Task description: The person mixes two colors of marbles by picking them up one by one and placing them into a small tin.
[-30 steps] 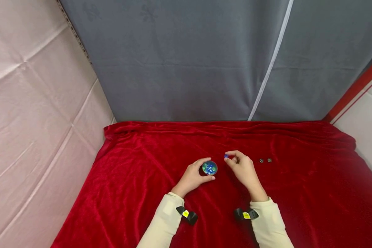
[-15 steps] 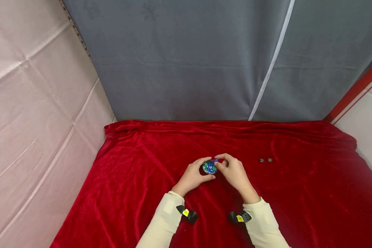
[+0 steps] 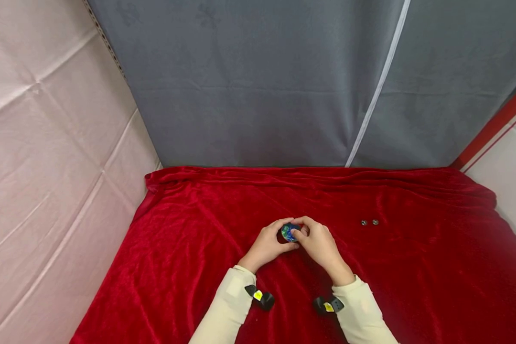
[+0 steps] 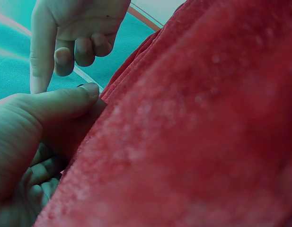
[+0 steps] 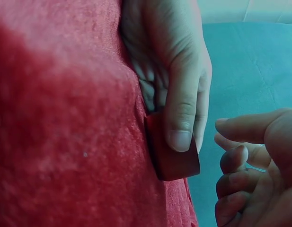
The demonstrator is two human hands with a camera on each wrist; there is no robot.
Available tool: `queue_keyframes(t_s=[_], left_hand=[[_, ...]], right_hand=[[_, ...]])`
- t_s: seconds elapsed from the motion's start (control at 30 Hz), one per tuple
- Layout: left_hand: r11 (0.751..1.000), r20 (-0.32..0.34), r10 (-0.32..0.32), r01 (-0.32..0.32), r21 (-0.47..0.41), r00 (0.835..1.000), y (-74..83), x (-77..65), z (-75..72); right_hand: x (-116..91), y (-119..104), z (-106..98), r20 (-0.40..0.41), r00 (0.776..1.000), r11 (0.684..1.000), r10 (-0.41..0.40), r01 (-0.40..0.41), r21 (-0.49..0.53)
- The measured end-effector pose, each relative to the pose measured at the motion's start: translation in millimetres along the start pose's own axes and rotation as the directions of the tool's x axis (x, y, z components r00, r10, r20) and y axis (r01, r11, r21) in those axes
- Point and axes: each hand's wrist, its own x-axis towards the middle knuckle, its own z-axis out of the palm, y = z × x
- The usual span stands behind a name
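In the head view my left hand (image 3: 266, 244) grips a small round dark container (image 5: 176, 158) on the cloth, thumb on the near side and fingers on the far side. Its dark reddish-brown wall shows in the right wrist view. Inside lie several glossy blue and green marbles (image 3: 287, 232). My right hand (image 3: 320, 241) is over the container's right side, with thumb and index fingertips at the opening. Its other fingers (image 5: 231, 203) are curled. Those fingertips hide whether the blue marble is still between them. The left wrist view hides most of the container behind my left thumb (image 4: 70, 104).
Two small dark glassy marbles (image 3: 370, 222) lie on the red velvet cloth (image 3: 413, 267) to the right. A grey curtain (image 3: 249, 95) hangs behind the cloth's far edge. A pale fabric wall (image 3: 60, 143) stands at the left.
My right hand has moved left, carrying a pinched blue marble to the container, and its fingertips are now over the opening. The left hand and the container have stayed in place.
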Motion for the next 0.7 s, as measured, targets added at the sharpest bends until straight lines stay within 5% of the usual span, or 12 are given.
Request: queue_keyframes(t_s=[0.37,0.7], left_hand=[[1.000,0.009,-0.015,0.015,-0.005,1.000,0.7,-0.6,-0.6],[1.000,0.002,-0.023,0.023,0.002,1.000,-0.7,-1.7,-1.3]], right_hand=[[1,3,-6,-0.033,0.999,1.000,-0.030,0.030,0.000],[5,16,-35,-0.118,0.993,1.000,-0.002,0.005,0.029]])
